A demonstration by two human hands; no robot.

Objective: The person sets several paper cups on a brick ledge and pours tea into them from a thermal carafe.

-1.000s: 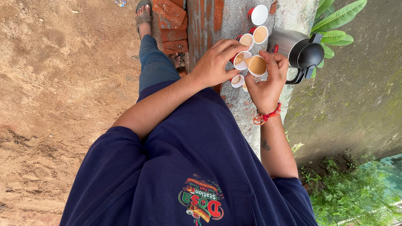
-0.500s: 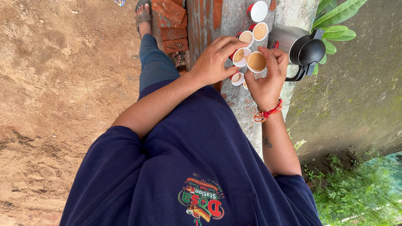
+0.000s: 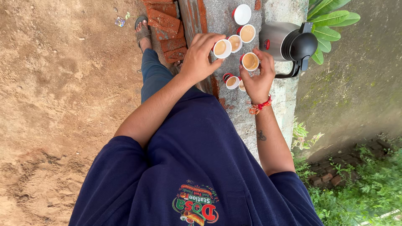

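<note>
While both hands are closed on cups, the work in hand looks like lifting or placing filled cups on the ledge (image 3: 234, 109). The left hand (image 3: 200, 57) pinches a red-sided paper cup (image 3: 221, 48) by the rim, thumb and fingers around it, milky brown drink near the top. The right hand (image 3: 257, 79), red thread band (image 3: 259, 106) at the wrist, grips a second filled cup (image 3: 250, 61) from below and the side. Both cups sit over the middle of the rough concrete ledge; whether their bases touch it I cannot tell. Just beyond stand two more filled cups (image 3: 247, 32) and an empty cup (image 3: 242, 14); two smaller cups (image 3: 231, 81) sit nearer the body, between the wrists. A steel flask (image 3: 279, 39) with a black lid lies close by the right hand. Judgement: any move from here calls for level wrists and a slow lift, since the drinks ride high. The ledge is narrow: broken bricks (image 3: 167, 25) and the dirt ground (image 3: 63, 83) fall away on the left, a mossy drop on the right. Open room lies near the body.
</note>
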